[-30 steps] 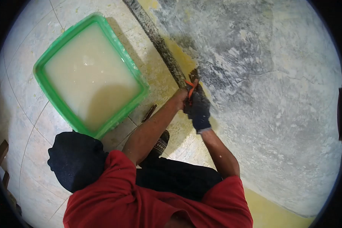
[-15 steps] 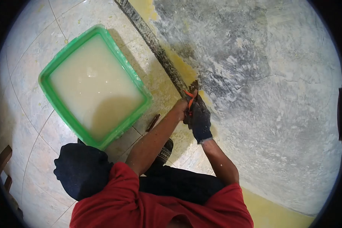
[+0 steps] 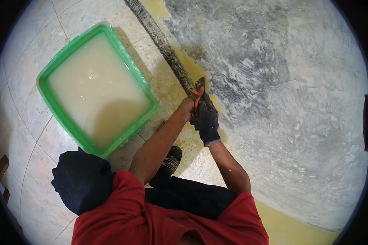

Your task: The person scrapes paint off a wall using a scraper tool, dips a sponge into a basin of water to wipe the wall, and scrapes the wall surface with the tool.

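My left hand [image 3: 187, 109], bare, is closed around a small hand tool with orange parts [image 3: 196, 98] and a dark end. My right hand [image 3: 207, 119], in a dark knitted glove, is closed on the same tool right beside it. Fingers overlap and hide most of the tool, so its exact kind is unclear. Both hands are low beside the wall [image 3: 282, 106], where remaining yellow paint [image 3: 188, 63] borders bare grey plaster. A dark, speckled strip [image 3: 159, 43] runs along the wall's foot up to the hands.
Left of my hands, a green plastic tub [image 3: 151, 102] holds cloudy, whitish liquid. It stands on a tiled floor [image 3: 26, 65] with yellowish flecks. My dark shoe [image 3: 174, 154] is below the hands. Brown objects [image 3: 2, 167] appear at the far left edge.
Both hands, with the tool between them, have shifted slightly up and left along the wall's foot. The tub appears a little farther left as the view shifts.
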